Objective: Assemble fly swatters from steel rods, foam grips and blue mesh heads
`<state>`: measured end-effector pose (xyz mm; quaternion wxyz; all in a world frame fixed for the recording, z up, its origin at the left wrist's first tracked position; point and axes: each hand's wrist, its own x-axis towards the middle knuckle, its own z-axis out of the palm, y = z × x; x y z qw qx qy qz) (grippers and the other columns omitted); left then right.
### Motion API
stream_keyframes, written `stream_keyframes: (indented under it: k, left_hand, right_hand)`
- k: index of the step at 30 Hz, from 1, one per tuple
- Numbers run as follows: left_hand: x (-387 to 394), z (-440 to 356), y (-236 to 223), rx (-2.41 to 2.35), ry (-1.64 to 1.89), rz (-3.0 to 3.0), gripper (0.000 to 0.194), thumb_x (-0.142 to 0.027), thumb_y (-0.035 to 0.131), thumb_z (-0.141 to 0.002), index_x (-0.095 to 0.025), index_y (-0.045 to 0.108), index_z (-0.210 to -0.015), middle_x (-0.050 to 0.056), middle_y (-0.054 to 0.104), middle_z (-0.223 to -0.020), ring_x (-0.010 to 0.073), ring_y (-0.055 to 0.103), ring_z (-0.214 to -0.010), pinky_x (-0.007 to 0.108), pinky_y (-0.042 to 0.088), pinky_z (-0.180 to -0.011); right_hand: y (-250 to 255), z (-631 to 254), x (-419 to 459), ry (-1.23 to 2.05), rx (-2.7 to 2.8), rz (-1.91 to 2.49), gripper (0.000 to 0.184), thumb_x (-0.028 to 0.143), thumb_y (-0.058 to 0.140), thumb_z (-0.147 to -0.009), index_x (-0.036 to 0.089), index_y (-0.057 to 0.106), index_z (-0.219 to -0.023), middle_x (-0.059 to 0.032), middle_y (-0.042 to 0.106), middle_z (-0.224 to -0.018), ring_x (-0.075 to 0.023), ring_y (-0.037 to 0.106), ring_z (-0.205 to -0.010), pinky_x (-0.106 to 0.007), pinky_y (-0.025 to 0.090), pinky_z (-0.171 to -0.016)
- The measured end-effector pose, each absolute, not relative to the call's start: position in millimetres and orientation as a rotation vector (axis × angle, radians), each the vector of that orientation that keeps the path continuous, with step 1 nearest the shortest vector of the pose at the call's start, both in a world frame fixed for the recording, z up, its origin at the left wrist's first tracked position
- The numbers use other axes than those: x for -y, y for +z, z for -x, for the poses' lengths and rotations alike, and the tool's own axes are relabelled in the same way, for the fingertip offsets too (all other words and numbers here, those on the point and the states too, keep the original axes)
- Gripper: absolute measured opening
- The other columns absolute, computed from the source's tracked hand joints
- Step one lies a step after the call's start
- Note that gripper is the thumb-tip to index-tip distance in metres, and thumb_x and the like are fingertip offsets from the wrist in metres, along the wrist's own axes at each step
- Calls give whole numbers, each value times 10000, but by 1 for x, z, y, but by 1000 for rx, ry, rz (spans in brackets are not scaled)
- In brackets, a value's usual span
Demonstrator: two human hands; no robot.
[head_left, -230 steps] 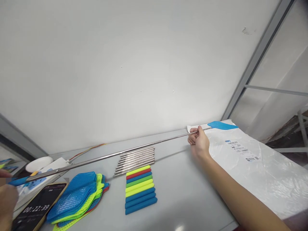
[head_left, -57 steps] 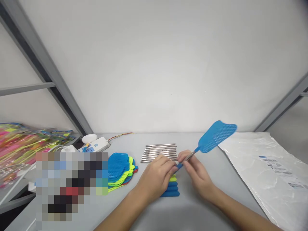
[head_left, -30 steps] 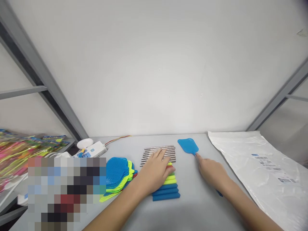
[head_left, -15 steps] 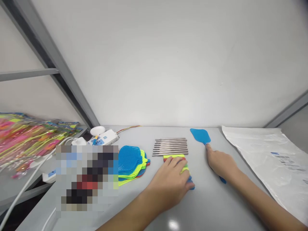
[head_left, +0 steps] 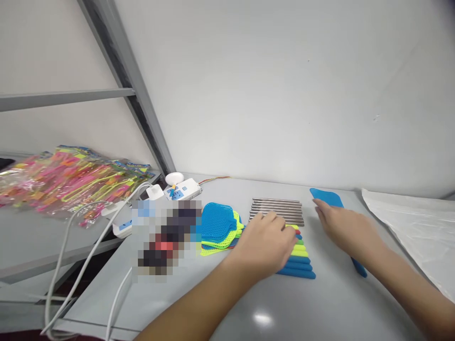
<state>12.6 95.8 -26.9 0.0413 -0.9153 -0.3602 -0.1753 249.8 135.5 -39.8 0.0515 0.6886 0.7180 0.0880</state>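
My left hand (head_left: 266,244) lies across the left part of a row of coloured plastic handles (head_left: 298,259), its fingers curled downward near the metal rods (head_left: 279,207). What its fingertips hold, if anything, is hidden. My right hand (head_left: 346,229) has its fingers stretched out over a blue fly swatter head (head_left: 327,196), covering its neck. A blue handle (head_left: 359,267) shows below that hand, in line with the head. Left of my left hand lies a stack of perforated swatter heads (head_left: 217,222), blue on top with yellow-green below.
A white power strip (head_left: 185,189) with cables (head_left: 87,265) stands at the left edge of the table. Beside it is a pixelated patch (head_left: 168,241). Bagged colourful goods (head_left: 88,177) fill the left shelf. A white plastic bag (head_left: 408,232) lies at the right.
The view has swung left. My left hand has shifted left across the handles, uncovering their right ends. My right hand has moved up from the swatter's neck over its head.
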Motion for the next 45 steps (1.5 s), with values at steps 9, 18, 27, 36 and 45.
stream_keyframes:
  k: [9, 18, 27, 36, 45]
  left_hand:
    - [-85, -19, -38, 964, -399, 3007, 262, -360, 540, -917, -179, 604, -740, 17, 639, -690, 174, 604, -594, 271, 255, -427]
    - [-86, -20, -45, 905, -594, 2881, 268, -332, 524, -926, -179, 582, -713, -2, 601, -620, 159, 569, -513, 285, 184, -409]
    - [-103, -7, -29, 1095, -460, 2855, 325, -324, 386, -992, -185, 602, -793, 7, 644, -737, 170, 621, -668, 264, 323, -503]
    - [-134, 86, 13, 1791, -318, 2816, 275, -459, 532, -891, -269, 695, -1004, 40, 636, -1038, 228, 590, -978, 314, 439, -814]
    - [-143, 101, 6, 1853, -121, 2967, 231, -458, 611, -845, -358, 723, -1021, -11, 541, -1315, 258, 475, -1196, 347, 360, -995]
  right_hand:
    - [-35, -193, -216, -46, -2688, -1655, 329, 354, 405, -960, 260, 705, -1060, -56, 701, -1047, -213, 644, -886, -273, 407, -642]
    - [-46, -183, -250, -92, -2848, -1381, 155, 270, 540, -867, 226, 688, -867, -61, 685, -955, -198, 639, -833, -264, 439, -649]
    - [-10, -213, -199, 262, -3042, -1817, 203, 247, 486, -893, 201, 503, -1090, -59, 675, -888, -202, 641, -731, -278, 437, -602]
    - [-41, -252, -119, 575, -3619, -1245, 208, 89, 495, -885, 193, 527, -1063, 35, 544, -646, -101, 453, -487, -229, 326, -486]
    - [-56, -246, -107, 446, -3666, -1056, 177, 75, 530, -870, 160, 555, -1023, 41, 486, -618, -98, 392, -496, -244, 265, -488]
